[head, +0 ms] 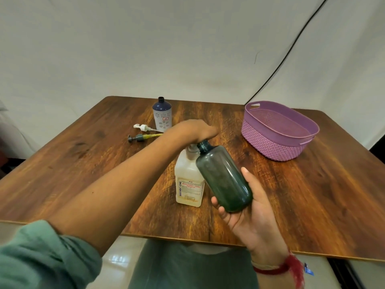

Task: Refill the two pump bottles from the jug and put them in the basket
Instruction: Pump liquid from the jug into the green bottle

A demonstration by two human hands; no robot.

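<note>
My right hand (248, 207) grips a dark green see-through bottle (224, 178), uncapped and tilted, its open neck up against the top of the jug. The pale jug (188, 182) stands upright mid-table with a printed label. My left hand (195, 130) lies over the jug's pump top, fingers bent down on it; the pump head itself is mostly hidden. A blue-and-white bottle (162, 115) stands open at the back. Beside it lie two removed pumps, one white (143, 127) and one grey with a yellowish tube (141, 137).
A purple woven plastic basket (277, 132) sits at the right back of the wooden table (83, 163). A black cable (291, 53) runs down the white wall behind. The table's near edge is just in front of my lap.
</note>
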